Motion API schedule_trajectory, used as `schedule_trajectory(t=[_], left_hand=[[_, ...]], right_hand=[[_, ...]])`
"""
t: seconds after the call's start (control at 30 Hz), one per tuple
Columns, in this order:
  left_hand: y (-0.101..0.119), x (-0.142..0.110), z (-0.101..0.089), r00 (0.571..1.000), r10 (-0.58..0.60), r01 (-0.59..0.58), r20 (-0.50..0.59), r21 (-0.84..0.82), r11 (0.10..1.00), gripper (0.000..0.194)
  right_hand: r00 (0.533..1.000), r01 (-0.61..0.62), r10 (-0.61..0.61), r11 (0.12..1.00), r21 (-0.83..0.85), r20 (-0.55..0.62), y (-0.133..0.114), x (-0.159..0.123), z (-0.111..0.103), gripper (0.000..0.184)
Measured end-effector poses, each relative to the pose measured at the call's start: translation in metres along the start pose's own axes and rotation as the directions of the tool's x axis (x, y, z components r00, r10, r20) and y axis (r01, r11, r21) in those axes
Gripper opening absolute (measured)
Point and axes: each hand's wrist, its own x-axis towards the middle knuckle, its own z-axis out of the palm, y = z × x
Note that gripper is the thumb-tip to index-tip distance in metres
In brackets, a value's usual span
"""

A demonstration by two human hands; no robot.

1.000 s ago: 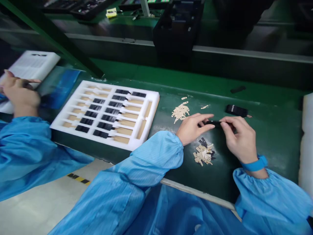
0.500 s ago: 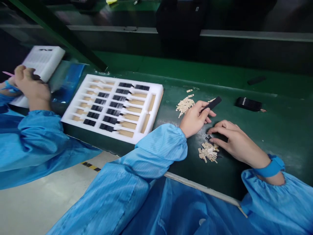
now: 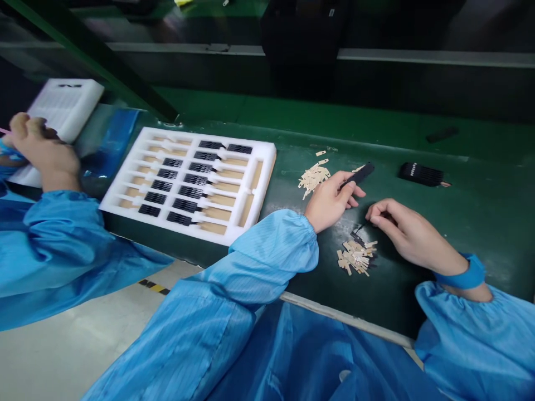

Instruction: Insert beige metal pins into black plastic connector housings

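My left hand (image 3: pixel 330 200) grips a slim black strip part (image 3: pixel 358 175), which sticks up and to the right from my fingers. My right hand (image 3: pixel 401 229) is curled, its fingertips pinched together just above a small heap of tan and black tabs (image 3: pixel 356 255) on the green mat; what the fingertips hold is too small to make out. A second heap of tan tabs (image 3: pixel 312 177) lies just left of my left hand. A stack of black strip parts (image 3: pixel 421 174) rests farther right.
A white foam tray (image 3: pixel 254 192) with rows of black parts stands at the left. A co-worker's hand (image 3: pixel 39 150) in a blue sleeve works by another white tray (image 3: pixel 62 103) at far left. A loose black piece (image 3: pixel 441 134) lies at the back right.
A second ago both hands held the black strip. My left hand then lifted it alone, while my right hand dropped to the near heap of tabs and has since curled shut and risen slightly.
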Motion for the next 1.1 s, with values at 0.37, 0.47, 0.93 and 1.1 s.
schedule_trajectory(t=[0.37,0.47,0.93,1.1], left_hand=[[0.013,-0.013,0.002,0.979,-0.01,-0.009,0.201,0.094,0.995,0.022],[0.015,-0.015,0.002,0.958,0.085,-0.126,0.274,0.134,0.983,0.03],[0.008,-0.014,0.003,0.986,0.041,-0.084,0.163,0.271,0.959,0.026],[0.013,-0.014,0.0,0.989,0.004,-0.059,0.147,0.375,0.925,0.019]], right_hand=[[0.919,-0.082,0.302,0.776,0.625,-0.254,-0.002,0.004,0.007,0.024],[0.912,-0.11,0.36,0.676,0.729,-0.197,-0.007,0.006,0.013,0.028],[0.872,-0.124,0.311,0.888,0.443,-0.378,-0.014,0.003,0.017,0.03],[0.921,-0.025,0.044,0.998,0.054,-0.388,-0.014,0.0,0.006,0.018]])
